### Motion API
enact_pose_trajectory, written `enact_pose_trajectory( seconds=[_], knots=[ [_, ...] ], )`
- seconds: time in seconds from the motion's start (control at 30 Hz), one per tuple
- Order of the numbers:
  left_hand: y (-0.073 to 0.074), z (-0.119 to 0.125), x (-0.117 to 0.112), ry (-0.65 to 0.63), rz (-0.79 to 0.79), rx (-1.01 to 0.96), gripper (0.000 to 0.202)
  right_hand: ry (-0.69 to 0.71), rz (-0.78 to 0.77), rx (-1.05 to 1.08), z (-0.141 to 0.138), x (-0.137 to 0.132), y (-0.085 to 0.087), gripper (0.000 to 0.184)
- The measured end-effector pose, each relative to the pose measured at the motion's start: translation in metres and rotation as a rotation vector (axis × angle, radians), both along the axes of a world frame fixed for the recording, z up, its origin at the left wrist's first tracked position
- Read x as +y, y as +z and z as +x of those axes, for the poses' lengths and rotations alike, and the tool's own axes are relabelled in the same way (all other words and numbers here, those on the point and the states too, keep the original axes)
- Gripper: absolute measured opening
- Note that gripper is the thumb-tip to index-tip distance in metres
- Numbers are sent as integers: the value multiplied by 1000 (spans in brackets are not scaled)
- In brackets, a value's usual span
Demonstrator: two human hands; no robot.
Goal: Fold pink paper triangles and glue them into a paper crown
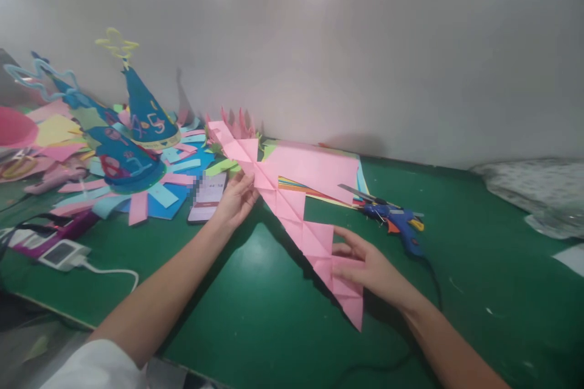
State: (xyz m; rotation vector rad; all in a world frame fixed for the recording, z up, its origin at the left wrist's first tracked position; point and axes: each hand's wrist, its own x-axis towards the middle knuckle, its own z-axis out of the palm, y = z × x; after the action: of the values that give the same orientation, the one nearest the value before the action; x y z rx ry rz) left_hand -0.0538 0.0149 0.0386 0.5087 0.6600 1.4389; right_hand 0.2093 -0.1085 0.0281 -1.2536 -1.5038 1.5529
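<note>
Over the table [255, 292], head view: a folded pink strip [289, 209] is held aslant, its upper end in front of a pink flower [239, 124], its lower tip pointed toward the wearer.
Left hand [238, 197]: closed in a pinch on the strip's left edge; the fingertips are partly covered by the paper.
Right hand [369, 261]: loosely curled, the strip's lower part taken between thumb and fingers; how firmly it is gripped cannot be told.
Paper stack [314, 164]: half hidden behind the strip; only its fanned coloured edges are shown below the top pink sheet.
Glue gun [395, 222]: laid right of the stack, its tip crowded by a thin metal tool [349, 191] whose full shape is hard to make out; its cord is lost behind the right forearm.
Phone [212, 194]: just beside the left hand, its screen partly pixelated.
Hats [148, 109]: grouped at left; the rearmost is largely blocked.
Pink bowl [16, 127]: cut off by the left border.
Edges: the far side is bounded by a pale partition [365, 73]; the near rim is seen at lower left.
Open room: bare green is left between the forearms and right of the gun.
</note>
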Motion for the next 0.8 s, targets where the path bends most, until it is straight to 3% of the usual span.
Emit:
enact_pose_trajectory(
  seconds=[0.1,0.3,0.5,0.63,0.8],
  knots=[
    [6,-3,0,-4,-67,-8,4,-50,112,-90,10,3,7,57],
    [14,-13,6,-36,-26,75,35,-185,293,-285,25,4,20,46],
    [14,-15,5,-151,12,94,27,-287,319,-389,30,3,27,47],
    [10,-10,2,-251,19,110,20,-274,317,-395,28,3,23,42],
    [3,-8,5,-150,-87,117,9,-160,337,-419,26,-1,36,38]
  ],
)
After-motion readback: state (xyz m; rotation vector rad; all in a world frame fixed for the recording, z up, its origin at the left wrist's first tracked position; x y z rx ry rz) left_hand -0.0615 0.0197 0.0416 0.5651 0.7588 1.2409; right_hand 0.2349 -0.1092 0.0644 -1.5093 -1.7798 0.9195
